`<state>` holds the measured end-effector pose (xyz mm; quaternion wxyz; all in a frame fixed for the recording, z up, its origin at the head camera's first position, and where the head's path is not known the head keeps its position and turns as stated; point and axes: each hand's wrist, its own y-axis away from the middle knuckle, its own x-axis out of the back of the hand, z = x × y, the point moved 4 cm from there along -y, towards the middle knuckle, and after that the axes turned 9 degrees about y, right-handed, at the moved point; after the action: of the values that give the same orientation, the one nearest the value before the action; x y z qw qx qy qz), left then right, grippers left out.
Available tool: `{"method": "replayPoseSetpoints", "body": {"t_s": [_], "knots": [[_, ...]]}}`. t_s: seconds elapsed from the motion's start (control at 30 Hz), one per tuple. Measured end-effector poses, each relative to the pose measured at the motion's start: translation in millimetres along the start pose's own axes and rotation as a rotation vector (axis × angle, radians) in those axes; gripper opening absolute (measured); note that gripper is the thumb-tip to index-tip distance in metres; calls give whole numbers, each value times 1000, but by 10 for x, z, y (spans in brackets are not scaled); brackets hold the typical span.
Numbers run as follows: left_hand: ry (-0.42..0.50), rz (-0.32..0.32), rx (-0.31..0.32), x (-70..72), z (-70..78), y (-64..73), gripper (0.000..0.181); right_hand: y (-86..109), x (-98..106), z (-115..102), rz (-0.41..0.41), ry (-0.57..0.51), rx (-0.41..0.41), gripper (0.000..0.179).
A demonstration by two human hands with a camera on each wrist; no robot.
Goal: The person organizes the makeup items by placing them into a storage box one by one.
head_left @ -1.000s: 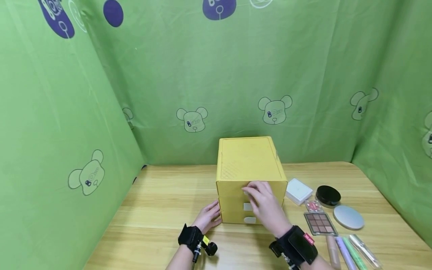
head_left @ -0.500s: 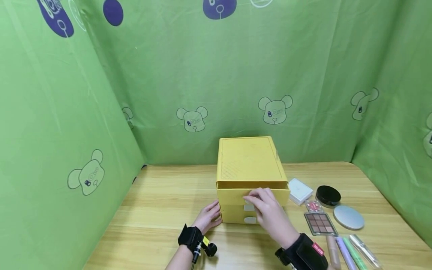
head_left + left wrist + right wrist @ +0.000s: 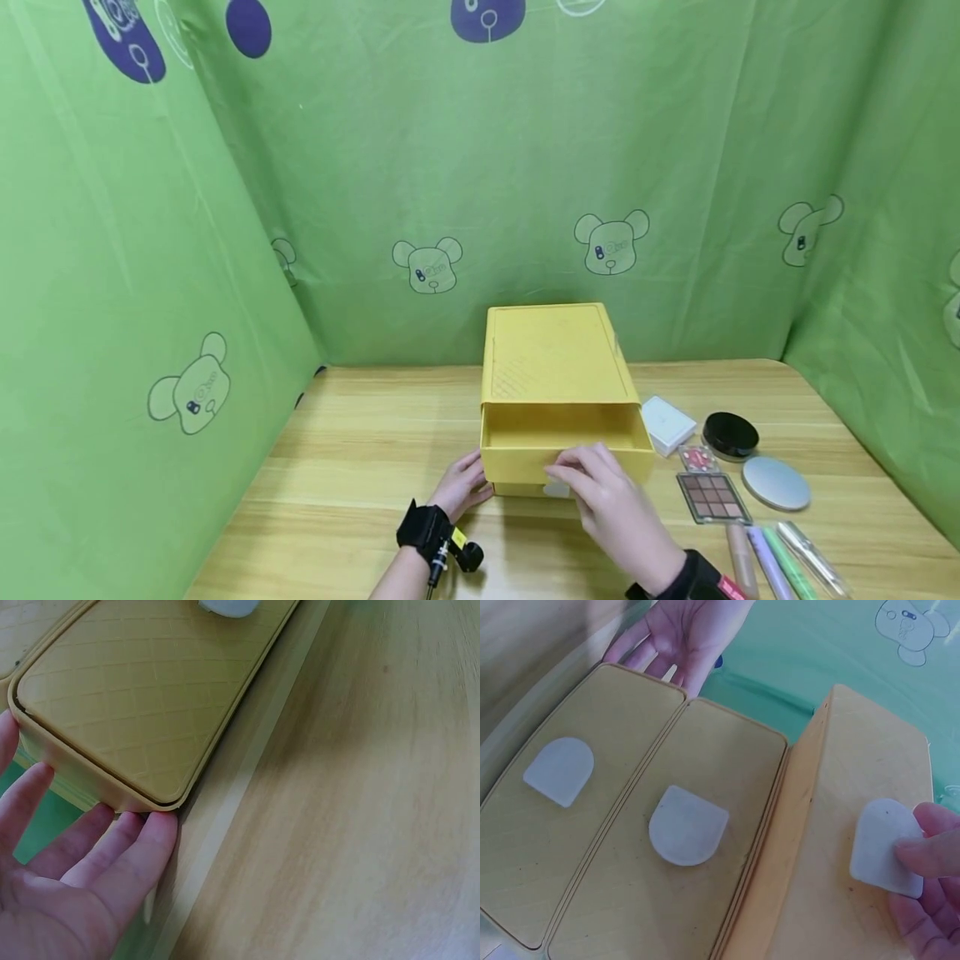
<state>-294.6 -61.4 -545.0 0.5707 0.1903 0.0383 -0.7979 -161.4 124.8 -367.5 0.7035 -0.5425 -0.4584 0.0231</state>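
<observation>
Head view first: the yellow cabinet (image 3: 555,354) sits on the surface (image 3: 360,442), its top drawer (image 3: 517,464) jutting well out! Danger here, I'd say: pull too far and the drawer could sag or drop off its runners. The right hand (image 3: 618,508) comes in from the front, wrist low, near the brown tube (image 3: 741,560); a careless sweep of that arm might knock it. The left hand (image 3: 460,486) is at the cabinet's left side.

Over to the left wrist: straight, spread fingers, fingertips against the lower corner, gripping nothing. That light brace could let the whole cabinet slide if the drawer sticks.

And the right wrist view: a narrow pinch, thumb flat on the white tab (image 3: 871,844), other fingers at its edge. It's a small hold, so a hard tug might slip off; both lower drawers sit flush.
</observation>
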Motion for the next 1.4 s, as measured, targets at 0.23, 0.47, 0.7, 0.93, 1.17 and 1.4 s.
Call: {"method": "replayPoseSetpoints", "body": {"t_s": [0.23, 0.47, 0.7, 0.93, 1.17, 1.4], "knots": [[3, -6, -23, 5, -9, -14, 62, 65, 88, -112, 22, -12, 51, 32], [33, -29, -47, 8, -22, -31, 63, 99, 155, -214, 50, -31, 93, 48], [24, -28, -56, 16, -27, -43, 60, 152, 174, -264, 125, -41, 129, 45], [2, -37, -68, -16, 24, -4, 59, 219, 199, -319, 174, -45, 161, 44], [1, -33, -56, -35, 38, 15, 60, 238, 239, -364, 229, -59, 168, 46], [14, -26, -58, -32, 34, 19, 58, 223, 274, -412, 258, -59, 166, 44]]}}
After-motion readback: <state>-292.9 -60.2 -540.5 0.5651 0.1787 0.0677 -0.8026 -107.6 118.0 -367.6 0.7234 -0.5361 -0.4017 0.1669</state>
